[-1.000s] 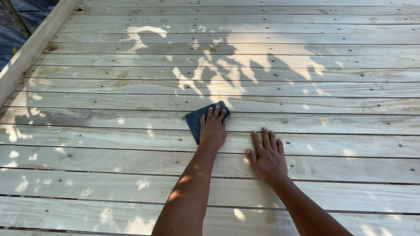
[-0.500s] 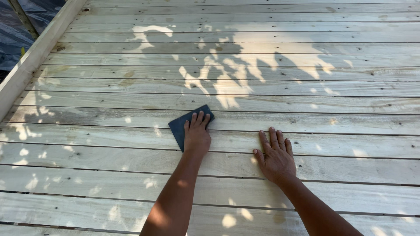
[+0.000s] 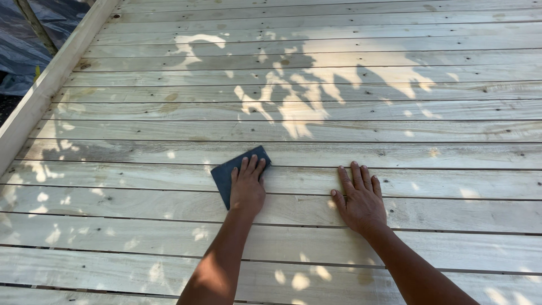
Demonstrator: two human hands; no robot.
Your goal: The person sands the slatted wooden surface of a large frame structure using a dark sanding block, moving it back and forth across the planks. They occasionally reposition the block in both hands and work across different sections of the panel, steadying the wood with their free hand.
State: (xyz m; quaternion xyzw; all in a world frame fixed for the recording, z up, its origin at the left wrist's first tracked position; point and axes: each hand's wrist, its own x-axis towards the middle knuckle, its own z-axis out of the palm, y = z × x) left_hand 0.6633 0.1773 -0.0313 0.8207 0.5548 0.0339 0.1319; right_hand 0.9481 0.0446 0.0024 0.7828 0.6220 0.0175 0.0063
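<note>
Sanding sheet [image 3: 226, 172] slid left under left hand [image 3: 247, 189]; right hand [image 3: 360, 200] flat.

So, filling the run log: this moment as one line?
left hand flat on dark sanding sheet | right hand flat on deck boards

The deck boards [image 3: 350, 135] were pale, greyish-cream wood with darker knots, thin dark gaps between them and a dappled pattern of bright sun patches over shade. The sheet of sandpaper [image 3: 226, 172] was dark slate blue-grey. At the far left, a plastic sheet [image 3: 22, 39] looked dark blue-black.
</note>
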